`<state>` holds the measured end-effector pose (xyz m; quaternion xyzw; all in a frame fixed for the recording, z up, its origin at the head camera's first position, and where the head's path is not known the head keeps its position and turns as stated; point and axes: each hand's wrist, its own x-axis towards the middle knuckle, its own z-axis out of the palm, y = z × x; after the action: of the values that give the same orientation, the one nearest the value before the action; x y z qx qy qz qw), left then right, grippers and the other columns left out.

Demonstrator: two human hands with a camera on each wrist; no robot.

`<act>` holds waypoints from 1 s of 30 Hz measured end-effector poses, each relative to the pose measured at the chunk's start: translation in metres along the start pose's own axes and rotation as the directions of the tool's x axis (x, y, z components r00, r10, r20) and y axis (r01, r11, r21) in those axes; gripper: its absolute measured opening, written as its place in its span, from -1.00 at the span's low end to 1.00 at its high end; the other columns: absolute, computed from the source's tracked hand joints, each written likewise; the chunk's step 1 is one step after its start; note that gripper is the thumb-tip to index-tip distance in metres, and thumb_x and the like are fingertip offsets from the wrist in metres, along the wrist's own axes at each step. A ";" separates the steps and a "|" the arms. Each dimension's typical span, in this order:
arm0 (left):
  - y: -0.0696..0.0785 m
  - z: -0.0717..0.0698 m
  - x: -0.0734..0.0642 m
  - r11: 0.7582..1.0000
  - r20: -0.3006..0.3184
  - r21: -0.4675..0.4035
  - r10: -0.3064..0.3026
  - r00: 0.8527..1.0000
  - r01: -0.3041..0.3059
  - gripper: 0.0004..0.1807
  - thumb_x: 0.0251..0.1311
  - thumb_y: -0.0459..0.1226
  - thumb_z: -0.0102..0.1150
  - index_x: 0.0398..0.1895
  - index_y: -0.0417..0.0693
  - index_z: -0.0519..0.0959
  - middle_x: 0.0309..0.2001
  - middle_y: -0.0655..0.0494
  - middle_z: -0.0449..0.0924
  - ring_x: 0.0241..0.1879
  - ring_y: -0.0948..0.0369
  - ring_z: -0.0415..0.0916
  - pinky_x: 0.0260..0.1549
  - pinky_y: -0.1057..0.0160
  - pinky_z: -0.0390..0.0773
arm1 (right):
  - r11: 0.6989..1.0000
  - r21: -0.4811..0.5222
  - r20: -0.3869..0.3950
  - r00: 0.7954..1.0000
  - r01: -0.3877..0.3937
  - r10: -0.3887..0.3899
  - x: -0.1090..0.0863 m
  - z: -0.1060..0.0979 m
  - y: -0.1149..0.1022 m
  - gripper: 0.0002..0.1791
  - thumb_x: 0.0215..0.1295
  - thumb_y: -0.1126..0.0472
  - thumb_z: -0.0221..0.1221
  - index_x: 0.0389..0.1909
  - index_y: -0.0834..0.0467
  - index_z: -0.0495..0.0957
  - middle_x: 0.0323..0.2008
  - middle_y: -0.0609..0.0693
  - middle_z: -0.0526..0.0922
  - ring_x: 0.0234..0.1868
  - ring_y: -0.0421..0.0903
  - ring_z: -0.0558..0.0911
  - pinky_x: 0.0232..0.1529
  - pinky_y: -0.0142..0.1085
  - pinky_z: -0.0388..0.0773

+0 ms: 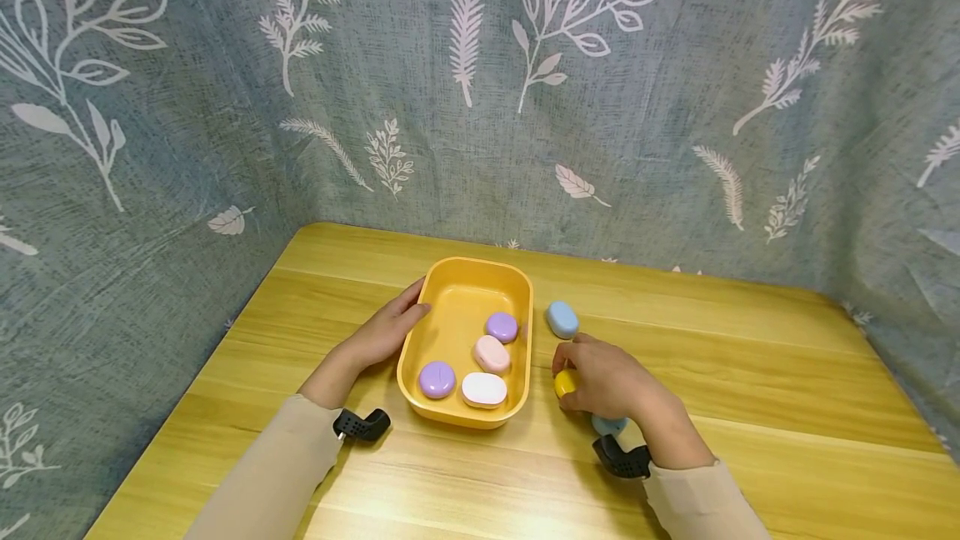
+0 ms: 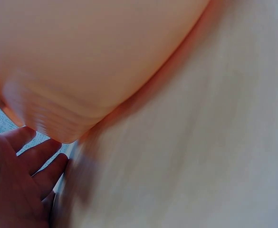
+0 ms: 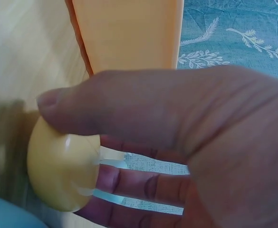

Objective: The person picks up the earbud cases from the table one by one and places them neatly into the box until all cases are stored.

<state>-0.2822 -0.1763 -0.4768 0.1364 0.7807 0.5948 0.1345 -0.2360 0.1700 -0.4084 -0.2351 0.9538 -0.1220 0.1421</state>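
A yellow plastic bin (image 1: 466, 421) stands on the table, and my left hand (image 1: 386, 330) holds its left side. The thumb lies over the rim while the fingers (image 2: 40, 154) rest against the outer wall. To the right of the bin, my right hand (image 1: 609, 375) pinches a small, glossy, rounded yellow piece (image 3: 62, 166) between thumb and fingers, close to the tabletop. A blue oval piece (image 1: 562, 319) lies just beyond that hand. Another blue piece (image 1: 609, 424) is partly hidden under the wrist.
Inside the bin lie two lilac pieces (image 1: 437, 379), a pink piece (image 1: 492, 354) and a white piece (image 1: 484, 390), mostly toward the near and right sides. A grey-blue leaf-patterned curtain (image 1: 495, 148) hangs behind the wooden table (image 1: 750, 340).
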 end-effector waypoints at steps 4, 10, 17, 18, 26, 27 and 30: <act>0.000 0.000 0.000 1.000 -0.006 0.022 0.007 1.000 -0.007 -0.31 0.67 -0.05 -0.22 0.72 0.15 -0.13 0.70 0.07 -0.13 0.66 0.03 -0.06 0.58 -0.09 0.12 | 1.000 -0.008 -0.023 1.000 0.009 -0.009 0.000 0.000 0.000 -0.62 0.09 0.14 0.56 -0.10 0.06 0.65 -0.13 -0.03 0.55 -0.24 -0.10 0.49 -0.12 -0.14 0.53; -0.001 0.000 0.000 1.000 -0.011 0.025 0.005 1.000 -0.004 -0.31 0.66 -0.04 -0.22 0.72 0.14 -0.13 0.70 0.05 -0.13 0.66 0.01 -0.07 0.59 -0.10 0.08 | 0.999 -0.024 -0.061 0.998 0.028 -0.030 0.001 -0.001 0.000 -0.60 0.13 0.13 0.54 -0.04 0.07 0.65 -0.04 0.04 0.58 -0.15 -0.07 0.55 -0.05 -0.09 0.57; -0.002 0.000 0.001 1.000 -0.014 0.027 0.006 1.000 -0.006 -0.31 0.66 -0.04 -0.22 0.72 0.13 -0.12 0.70 0.04 -0.12 0.66 0.01 -0.07 0.59 -0.10 0.07 | 0.998 -0.025 -0.105 0.993 0.057 -0.060 0.000 -0.004 -0.002 -0.59 0.15 0.15 0.51 0.01 0.10 0.67 -0.04 0.05 0.58 -0.09 -0.04 0.60 -0.03 -0.07 0.60; -0.002 0.000 0.001 1.000 -0.015 0.026 0.005 1.000 -0.005 -0.31 0.66 -0.04 -0.22 0.72 0.14 -0.12 0.70 0.04 -0.12 0.66 0.01 -0.07 0.59 -0.10 0.07 | 0.998 -0.022 -0.109 0.992 0.058 -0.060 0.000 -0.004 -0.003 -0.59 0.16 0.15 0.50 0.02 0.10 0.67 -0.04 0.05 0.58 -0.10 -0.05 0.59 -0.04 -0.08 0.60; -0.001 0.000 0.001 1.000 -0.014 0.024 -0.001 1.000 0.001 -0.31 0.66 -0.04 -0.22 0.72 0.15 -0.12 0.70 0.04 -0.12 0.66 0.01 -0.06 0.59 -0.10 0.09 | 0.996 -0.013 -0.179 0.980 0.083 -0.084 0.000 -0.007 -0.005 -0.61 0.20 0.16 0.44 0.06 0.11 0.69 -0.03 0.03 0.57 -0.22 -0.10 0.49 -0.15 -0.15 0.53; -0.002 0.000 0.001 1.000 -0.013 0.023 -0.001 1.000 0.001 -0.31 0.66 -0.04 -0.22 0.72 0.15 -0.12 0.70 0.04 -0.12 0.66 0.01 -0.06 0.58 -0.10 0.09 | 0.996 -0.015 -0.189 0.978 0.087 -0.088 -0.001 -0.007 -0.006 -0.61 0.21 0.15 0.44 0.07 0.11 0.69 -0.03 0.03 0.57 -0.22 -0.09 0.49 -0.15 -0.15 0.52; -0.002 0.000 0.001 1.000 -0.011 0.020 -0.002 1.000 0.002 -0.31 0.66 -0.04 -0.22 0.72 0.15 -0.12 0.70 0.05 -0.12 0.65 0.01 -0.04 0.58 -0.09 0.11 | 0.995 -0.019 -0.225 0.969 0.102 -0.104 -0.001 -0.008 -0.006 -0.61 0.23 0.16 0.42 0.08 0.13 0.70 0.00 0.04 0.58 -0.18 -0.08 0.52 -0.13 -0.14 0.53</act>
<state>-0.2836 -0.1764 -0.4785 0.1339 0.7873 0.5877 0.1295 -0.2351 0.1666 -0.3991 -0.2695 0.9507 -0.1515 0.0255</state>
